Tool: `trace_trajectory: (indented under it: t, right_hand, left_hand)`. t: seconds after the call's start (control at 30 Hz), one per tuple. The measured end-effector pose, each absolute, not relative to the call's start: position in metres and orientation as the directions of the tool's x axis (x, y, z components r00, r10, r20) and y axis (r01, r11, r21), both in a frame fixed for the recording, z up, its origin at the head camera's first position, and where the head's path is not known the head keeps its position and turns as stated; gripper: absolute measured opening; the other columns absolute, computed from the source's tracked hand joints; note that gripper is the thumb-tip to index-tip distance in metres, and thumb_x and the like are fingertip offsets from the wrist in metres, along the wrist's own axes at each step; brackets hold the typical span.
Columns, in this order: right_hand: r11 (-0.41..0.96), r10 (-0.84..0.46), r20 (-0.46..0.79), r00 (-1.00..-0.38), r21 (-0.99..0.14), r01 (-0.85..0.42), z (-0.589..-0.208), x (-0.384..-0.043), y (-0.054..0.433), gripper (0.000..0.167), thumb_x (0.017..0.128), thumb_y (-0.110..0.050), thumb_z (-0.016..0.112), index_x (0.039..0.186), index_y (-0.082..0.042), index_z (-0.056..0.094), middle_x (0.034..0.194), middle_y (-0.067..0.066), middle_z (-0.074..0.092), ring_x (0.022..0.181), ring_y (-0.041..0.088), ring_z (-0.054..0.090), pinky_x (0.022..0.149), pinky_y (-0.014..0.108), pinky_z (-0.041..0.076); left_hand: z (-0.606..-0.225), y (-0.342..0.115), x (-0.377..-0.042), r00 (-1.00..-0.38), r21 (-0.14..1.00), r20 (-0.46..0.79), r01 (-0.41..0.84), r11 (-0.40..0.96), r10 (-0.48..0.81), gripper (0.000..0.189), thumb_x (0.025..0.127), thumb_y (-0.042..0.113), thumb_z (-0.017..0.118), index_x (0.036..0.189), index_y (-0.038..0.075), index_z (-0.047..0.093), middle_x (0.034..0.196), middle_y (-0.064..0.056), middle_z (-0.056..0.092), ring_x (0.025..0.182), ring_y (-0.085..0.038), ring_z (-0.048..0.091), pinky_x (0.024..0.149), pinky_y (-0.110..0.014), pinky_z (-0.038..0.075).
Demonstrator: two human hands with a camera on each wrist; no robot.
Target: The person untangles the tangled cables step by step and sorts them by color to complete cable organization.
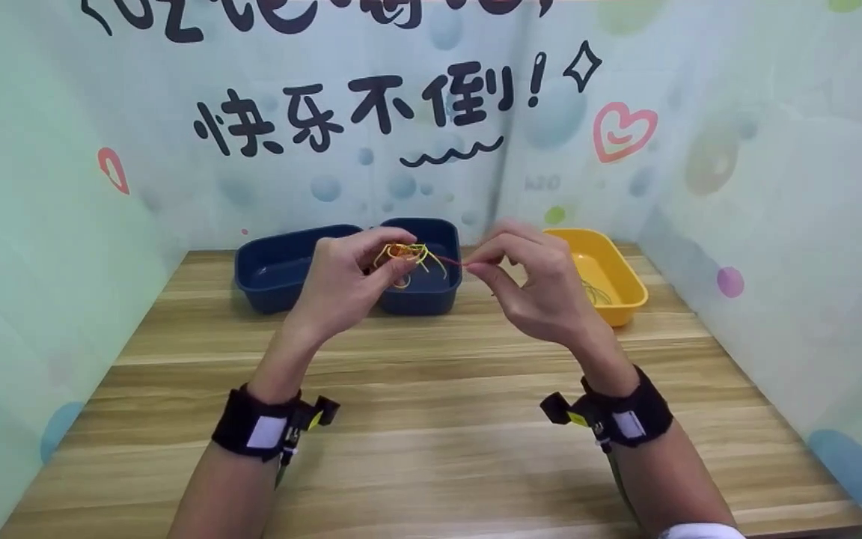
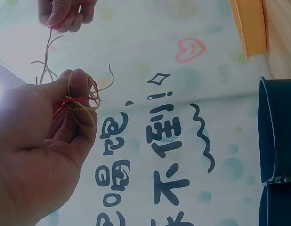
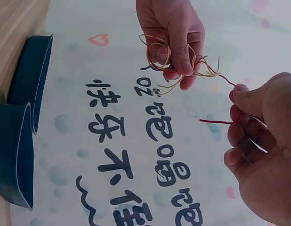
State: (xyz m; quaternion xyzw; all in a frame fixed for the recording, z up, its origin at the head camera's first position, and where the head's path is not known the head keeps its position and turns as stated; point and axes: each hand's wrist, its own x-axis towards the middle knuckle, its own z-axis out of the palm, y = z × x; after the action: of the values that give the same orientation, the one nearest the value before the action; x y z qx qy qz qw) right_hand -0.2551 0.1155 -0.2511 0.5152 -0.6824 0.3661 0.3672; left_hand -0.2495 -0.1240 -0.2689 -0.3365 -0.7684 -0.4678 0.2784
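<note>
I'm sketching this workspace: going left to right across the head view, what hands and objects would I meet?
Leftmost dark-blue rectangular plastic container, bare left hand, tangled red and yellow string, bare right hand, yellow rectangular plastic container.

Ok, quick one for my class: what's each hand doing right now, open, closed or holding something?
Left hand: closed, holding the red-and-yellow string tangle.
Right hand: closed, pinching a red strand.

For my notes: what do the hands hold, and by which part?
The left hand grips a string tangle by its looped part; the right hand pinches a red string near its loose end.
</note>
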Motion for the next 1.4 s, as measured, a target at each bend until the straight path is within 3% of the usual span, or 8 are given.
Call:
trace_trajectory:
  t: [0.2, 0.5, 0.77, 1.07, 1.23, 1.4]
  right_hand:
    - [0.225, -0.388, 0.895, -0.222, -0.142, -0.964, -0.244, -0.255, 0.125, 0.011, 0.083, 0.01, 0.071, 0.083, 0.0, 0.067, 0.075, 0.008, 0.059, 0.067, 0.02, 0.048, 0.061, 0.023, 0.037]
    - [0.138, -0.351, 0.898, -0.265, -0.231, -0.963, -0.242, -0.267, 0.139, 0.007, 0.087, 0.01, 0.066, 0.084, 0.004, 0.065, 0.075, 0.012, 0.058, 0.064, 0.02, 0.047, 0.056, 0.026, 0.037]
    - [0.083, -0.314, 0.91, -0.27, -0.257, -0.963, -0.237, -0.271, 0.151, 0.01, 0.083, 0.021, 0.061, 0.083, 0.011, 0.06, 0.078, 0.019, 0.057, 0.067, 0.025, 0.051, 0.059, 0.028, 0.044]
    - [0.082, -0.273, 0.918, -0.286, -0.274, -0.958, -0.237, -0.278, 0.159, 0.008, 0.083, 0.02, 0.062, 0.083, 0.012, 0.061, 0.076, 0.019, 0.057, 0.064, 0.025, 0.051, 0.057, 0.027, 0.045]
    - [0.079, -0.227, 0.915, -0.333, -0.323, -0.943, -0.237, -0.284, 0.17, 0.006, 0.085, 0.017, 0.062, 0.085, 0.011, 0.063, 0.077, 0.021, 0.058, 0.064, 0.026, 0.051, 0.057, 0.027, 0.046]
    - [0.082, -0.151, 0.889, -0.433, -0.425, -0.901, -0.239, -0.289, 0.178, 0.007, 0.087, 0.012, 0.063, 0.087, 0.007, 0.067, 0.08, 0.024, 0.058, 0.062, 0.025, 0.048, 0.053, 0.024, 0.041]
  left_hand:
    - [-0.27, -0.129, -0.253, -0.616, 0.526, 0.737, 0.782, 0.335, 0.28, 0.02, 0.087, 0.005, 0.072, 0.108, 0.002, 0.071, 0.09, -0.006, 0.072, 0.065, -0.018, 0.067, 0.058, -0.026, 0.056]
    - [-0.267, -0.136, -0.251, -0.6, 0.522, 0.729, 0.799, 0.299, 0.33, 0.019, 0.086, 0.003, 0.073, 0.105, 0.002, 0.074, 0.083, -0.008, 0.072, 0.064, -0.02, 0.067, 0.057, -0.025, 0.054]
    - [-0.267, -0.145, -0.251, -0.64, 0.587, 0.679, 0.768, 0.257, 0.36, 0.014, 0.087, 0.001, 0.071, 0.1, 0.003, 0.075, 0.08, -0.009, 0.071, 0.066, -0.023, 0.065, 0.06, -0.029, 0.055]
    - [-0.267, -0.152, -0.254, -0.679, 0.627, 0.668, 0.734, 0.262, 0.303, 0.016, 0.088, 0.001, 0.07, 0.103, 0.002, 0.075, 0.083, -0.011, 0.072, 0.067, -0.027, 0.067, 0.059, -0.028, 0.056]
    - [-0.267, -0.159, -0.256, -0.673, 0.617, 0.689, 0.739, 0.27, 0.268, 0.014, 0.087, -0.002, 0.07, 0.101, 0.0, 0.075, 0.081, -0.013, 0.072, 0.065, -0.029, 0.067, 0.059, -0.029, 0.056]
    - [-0.267, -0.165, -0.258, -0.67, 0.613, 0.702, 0.741, 0.273, 0.241, 0.01, 0.087, -0.002, 0.07, 0.096, -0.003, 0.075, 0.082, -0.015, 0.072, 0.065, -0.03, 0.067, 0.06, -0.03, 0.057]
